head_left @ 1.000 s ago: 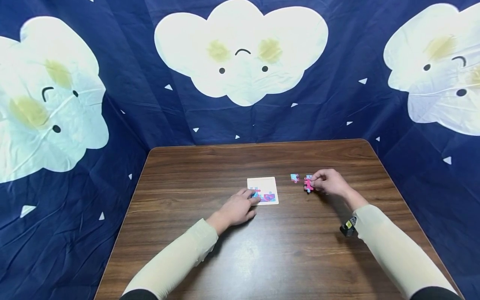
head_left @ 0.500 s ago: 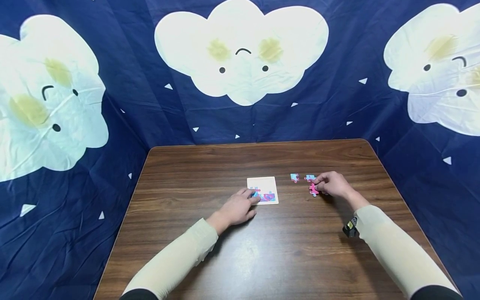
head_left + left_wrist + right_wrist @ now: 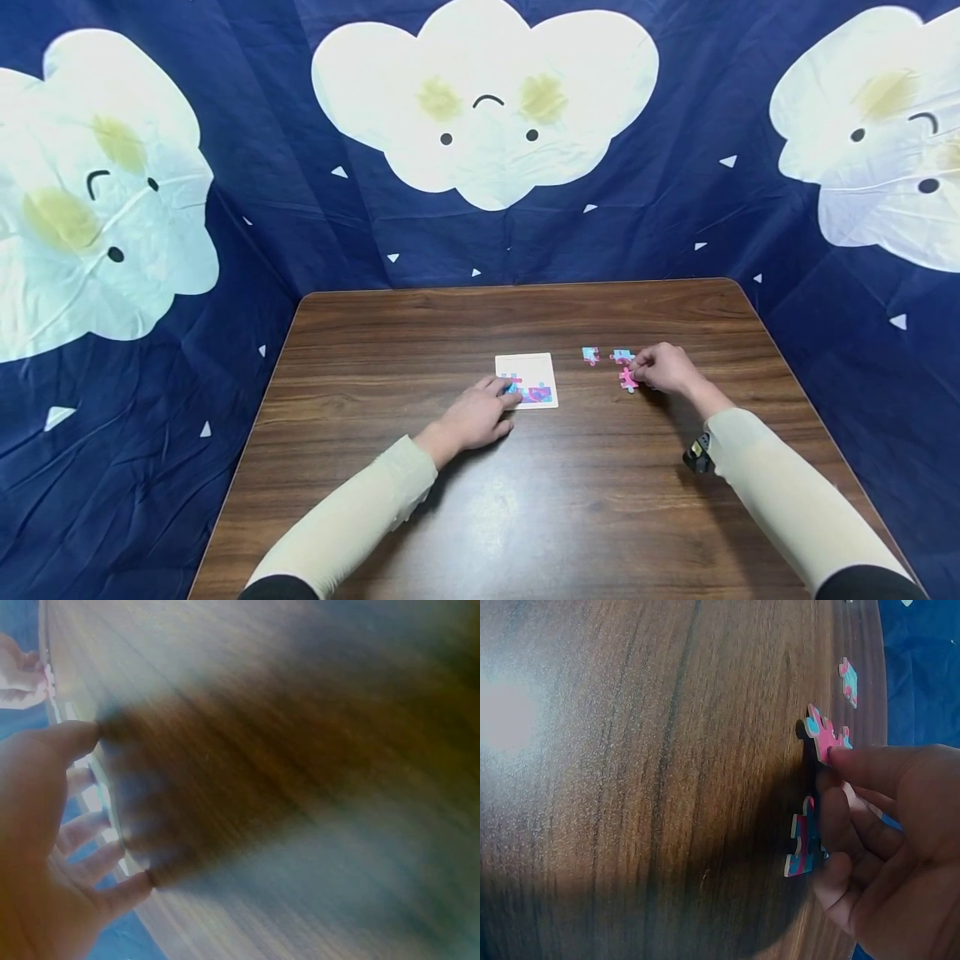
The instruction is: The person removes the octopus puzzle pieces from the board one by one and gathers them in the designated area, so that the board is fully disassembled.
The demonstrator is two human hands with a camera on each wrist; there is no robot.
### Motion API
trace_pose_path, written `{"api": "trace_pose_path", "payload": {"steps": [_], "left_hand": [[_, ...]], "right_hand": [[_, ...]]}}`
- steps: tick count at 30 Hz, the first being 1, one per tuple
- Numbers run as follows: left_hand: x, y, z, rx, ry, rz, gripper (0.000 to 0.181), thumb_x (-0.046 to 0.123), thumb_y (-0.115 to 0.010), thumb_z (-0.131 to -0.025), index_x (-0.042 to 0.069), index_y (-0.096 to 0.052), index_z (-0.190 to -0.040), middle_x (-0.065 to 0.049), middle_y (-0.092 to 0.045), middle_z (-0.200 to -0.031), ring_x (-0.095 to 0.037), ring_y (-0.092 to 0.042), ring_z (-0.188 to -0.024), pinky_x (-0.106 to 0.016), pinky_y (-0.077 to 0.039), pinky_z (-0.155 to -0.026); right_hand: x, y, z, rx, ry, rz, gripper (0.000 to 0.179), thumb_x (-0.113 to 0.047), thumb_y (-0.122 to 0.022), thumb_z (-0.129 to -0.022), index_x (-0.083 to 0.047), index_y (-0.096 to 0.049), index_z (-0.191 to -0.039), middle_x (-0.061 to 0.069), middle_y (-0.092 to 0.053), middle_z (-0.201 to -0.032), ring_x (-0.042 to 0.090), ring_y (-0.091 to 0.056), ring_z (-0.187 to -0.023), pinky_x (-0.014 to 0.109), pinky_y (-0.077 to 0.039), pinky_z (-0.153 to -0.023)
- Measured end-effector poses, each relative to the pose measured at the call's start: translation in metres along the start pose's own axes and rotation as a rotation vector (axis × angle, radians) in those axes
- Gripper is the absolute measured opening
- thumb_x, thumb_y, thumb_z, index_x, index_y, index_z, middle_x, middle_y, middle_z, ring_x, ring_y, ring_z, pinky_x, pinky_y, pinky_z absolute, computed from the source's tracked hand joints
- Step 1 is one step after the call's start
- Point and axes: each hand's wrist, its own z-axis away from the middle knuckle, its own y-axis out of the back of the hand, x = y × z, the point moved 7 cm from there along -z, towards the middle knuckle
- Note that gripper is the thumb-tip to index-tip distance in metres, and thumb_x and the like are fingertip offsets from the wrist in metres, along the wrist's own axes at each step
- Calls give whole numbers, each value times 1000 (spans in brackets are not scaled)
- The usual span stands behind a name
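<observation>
Pink piece [image 3: 627, 381] has shifted rightward, pinched by the right hand [image 3: 664, 367]. Left hand [image 3: 474, 414], fingers extended, touches the puzzle board [image 3: 527, 364].

tray [image 3: 528, 367] on the table [image 3: 390, 342], midway between left and right edges.
fitted pieces [image 3: 538, 395] along the tray's near edge, left hand [image 3: 472, 417] over its near left corner; toward the table's right edge, a first piece [image 3: 590, 355], a second piece [image 3: 621, 356] right of it, a third piece [image 3: 628, 380] before that in the right hand [image 3: 663, 368], a fourth piece [image 3: 802, 847] below that hand; curtain [image 3: 525, 250] behind the far edge.
</observation>
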Motion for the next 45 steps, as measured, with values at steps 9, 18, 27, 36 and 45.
{"api": "trace_pose_path", "payload": {"steps": [9, 18, 27, 36, 45], "left_hand": [[0, 0, 0, -11, 2, -3, 55, 38, -67, -97, 17, -57, -147, -10, -46, -157, -29, -45, -141, -45, -44, -114], [0, -1, 0, -21, 11, -8, 55, 39, -65, -98, 18, -57, -148, -9, -45, -158, -30, -44, -143, -47, -43, -115], [0, -1, 1, -22, 17, -9, 54, 39, -66, -97, 19, -58, -146, -10, -47, -156, -30, -45, -142, -46, -43, -115], [1, -1, 0, -13, 8, -11, 53, 39, -66, -97, 19, -59, -146, -10, -48, -156, -30, -46, -141, -45, -44, -114], [0, -1, 2, -9, 12, -11, 54, 39, -66, -97, 19, -58, -147, -9, -47, -156, -30, -46, -141, -47, -43, -114]], "right_hand": [[-1, 0, -3, 13, -17, 62, 11, -14, -71, -93, -9, -80, -95, -1, -72, -80, 13, -61, -68, 29, -49, -63], [0, -2, -4, 4, -46, 74, 13, -15, -69, -95, -8, -79, -92, -1, -69, -78, 15, -59, -68, 28, -47, -61], [-2, -3, -4, 8, -41, 66, 10, -15, -71, -93, -8, -78, -90, 0, -69, -78, 15, -58, -69, 29, -46, -60], [-2, -2, -3, 48, -12, 108, 5, -15, -76, -87, -11, -76, -85, -2, -69, -77, 19, -58, -76, 32, -45, -69], [-13, 2, -5, 19, -16, 87, 7, -16, -74, -90, -12, -73, -85, -3, -66, -70, 13, -59, -59, 28, -48, -56]]}}
